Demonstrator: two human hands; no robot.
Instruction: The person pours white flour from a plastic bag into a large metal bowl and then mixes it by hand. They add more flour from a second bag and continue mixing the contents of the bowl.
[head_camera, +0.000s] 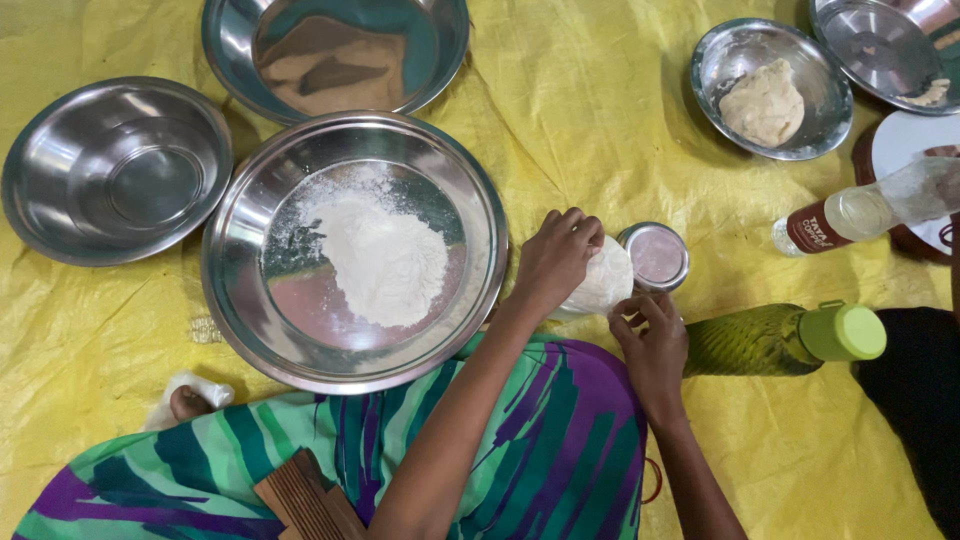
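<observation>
My left hand (555, 262) is curled over a small round container of white flour (610, 285), its fingertips closed down in the flour. Just below it, my right hand (655, 345) grips the container's near rim with its fingertips. The container's steel lid (656, 257) lies right beside it on the yellow sheet (600, 130). To the left, a wide steel bowl (240, 300) holds a heap of flour (385, 260).
An empty steel bowl (115, 170) sits far left, another (335, 55) at top. A small bowl (720, 60) holds a dough ball (765, 103). At right are a bowl (880, 50), a clear bottle (870, 210) and a green bottle (785, 340). A wooden piece (305, 500) rests on my lap.
</observation>
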